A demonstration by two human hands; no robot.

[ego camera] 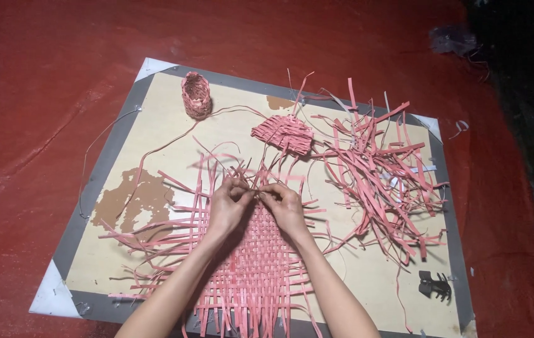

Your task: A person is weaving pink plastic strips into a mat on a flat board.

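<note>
Fingers of the left hand (229,201) and the right hand (284,203) are pinched together on thin pink strips at the far edge of a flat woven mat (251,263), the two hands almost touching. The mat is a loose grid of pink paper-like bands, lying on a pale board (154,134) with a grey border. Both forearms reach forward over it, wrists bent down. A tangled pile of loose strips (379,175) lies to the right, and a small woven basket (196,95) stands further away.
</note>
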